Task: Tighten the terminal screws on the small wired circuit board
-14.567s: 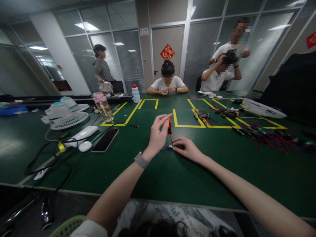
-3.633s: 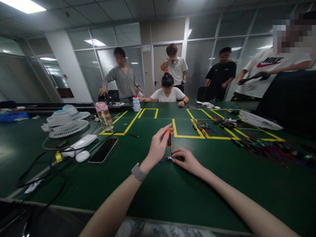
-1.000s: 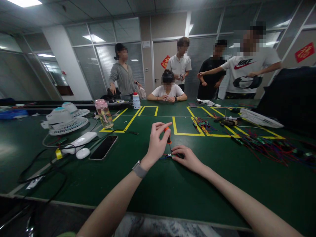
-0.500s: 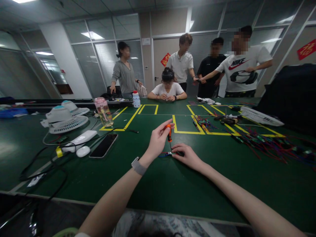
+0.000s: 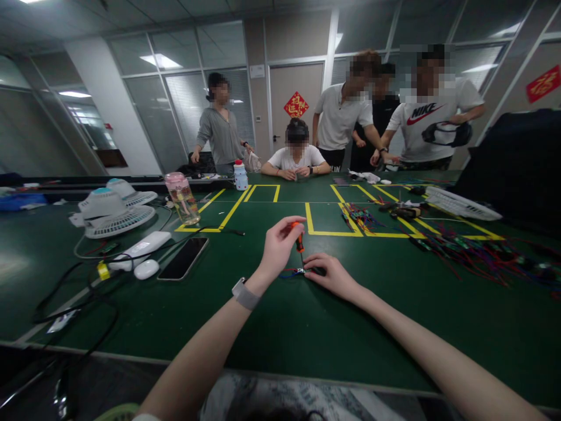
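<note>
My left hand point(image 5: 280, 248) is closed on the orange and black handle of a screwdriver point(image 5: 300, 240), which stands nearly upright. Its tip meets a small circuit board point(image 5: 301, 271) with red and blue wires running off to the left on the green table point(image 5: 272, 339). From the right, my right hand point(image 5: 331, 276) grips the board's right end between thumb and fingers, close to the table. The fingers cover part of the board, and a dark part shows beneath them.
Left of my hands lie a phone point(image 5: 184, 258), a white mouse point(image 5: 146, 269), cables, a bottle point(image 5: 182, 199) and white fans point(image 5: 116, 213). Wired circuit boards point(image 5: 477, 251) are heaped at the right, near yellow tape outlines. Several people are across the table.
My left hand's fingers have shifted slightly on the screwdriver handle, while my right hand stays at the board. Across the table, a standing person has leaned to the right.
</note>
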The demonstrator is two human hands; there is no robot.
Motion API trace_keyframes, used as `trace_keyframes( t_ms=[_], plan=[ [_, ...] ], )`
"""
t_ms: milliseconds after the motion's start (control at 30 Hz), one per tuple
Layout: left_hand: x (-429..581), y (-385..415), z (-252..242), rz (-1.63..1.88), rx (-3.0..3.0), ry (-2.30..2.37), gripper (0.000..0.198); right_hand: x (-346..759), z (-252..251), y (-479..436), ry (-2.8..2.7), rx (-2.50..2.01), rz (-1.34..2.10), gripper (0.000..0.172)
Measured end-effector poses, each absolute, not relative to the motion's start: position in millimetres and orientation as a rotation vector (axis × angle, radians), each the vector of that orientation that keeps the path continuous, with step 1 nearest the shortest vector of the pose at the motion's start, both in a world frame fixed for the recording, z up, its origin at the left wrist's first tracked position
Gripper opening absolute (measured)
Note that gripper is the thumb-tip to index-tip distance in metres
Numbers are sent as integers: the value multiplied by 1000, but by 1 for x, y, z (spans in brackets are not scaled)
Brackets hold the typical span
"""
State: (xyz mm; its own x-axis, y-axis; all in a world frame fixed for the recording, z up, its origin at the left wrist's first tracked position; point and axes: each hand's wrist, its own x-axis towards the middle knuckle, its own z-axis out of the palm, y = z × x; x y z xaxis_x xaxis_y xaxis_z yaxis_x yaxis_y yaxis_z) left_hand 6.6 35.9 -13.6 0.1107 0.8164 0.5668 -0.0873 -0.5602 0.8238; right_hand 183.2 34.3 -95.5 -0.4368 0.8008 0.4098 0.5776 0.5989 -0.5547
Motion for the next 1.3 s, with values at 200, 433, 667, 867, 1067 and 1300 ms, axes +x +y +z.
trace_keyframes(
  t_ms=[200,433,667,867,1067,1300],
  plan=[
    [7,27,-13,1630,2016,804,29,182,-95,34,-2167,-1090,452,12],
    [9,27,-13,1651,1904,834,20,183,-96,34,-2160,-1089,449,13],
    [6,32,-16,1566,1960,752,37,183,-95,34,-2168,-1078,448,13],
    [7,26,-14,1671,2116,924,22,183,-95,34,-2155,-1087,434,13],
    [8,27,-16,1566,2043,743,36,183,-97,36,-2165,-1062,414,12],
    [8,27,-15,1695,2056,908,24,184,-94,35,-2168,-1070,420,13]
  ],
)
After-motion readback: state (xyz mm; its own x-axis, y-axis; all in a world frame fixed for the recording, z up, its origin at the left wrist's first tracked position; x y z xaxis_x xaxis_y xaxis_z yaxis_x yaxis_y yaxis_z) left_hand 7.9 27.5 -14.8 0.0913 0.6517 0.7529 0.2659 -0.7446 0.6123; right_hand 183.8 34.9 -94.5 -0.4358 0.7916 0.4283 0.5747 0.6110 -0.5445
